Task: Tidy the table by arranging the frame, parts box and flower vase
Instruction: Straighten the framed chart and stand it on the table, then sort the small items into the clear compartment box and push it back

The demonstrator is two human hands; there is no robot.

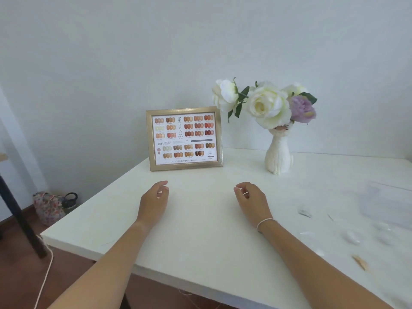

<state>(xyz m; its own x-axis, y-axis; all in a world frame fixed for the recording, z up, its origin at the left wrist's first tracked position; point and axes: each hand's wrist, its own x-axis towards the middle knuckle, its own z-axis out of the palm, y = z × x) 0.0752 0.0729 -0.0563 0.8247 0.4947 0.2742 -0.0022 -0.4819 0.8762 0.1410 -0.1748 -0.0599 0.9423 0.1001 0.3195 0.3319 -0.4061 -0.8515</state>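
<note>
Left hand: empty, fingers loosely curled, palm down over the desk, grasping nothing.
Right hand: empty, fingers loosely curled, level with the left, a thin white bracelet at the wrist.
Frame: upright near the desk's far left edge, showing a nail colour chart, beyond the left hand.
Flower vase: white, upright, right of the frame and apart from it, holding white and purple flowers.
Parts box: cannot be identified; only blurred small items lie at the right.
</note>
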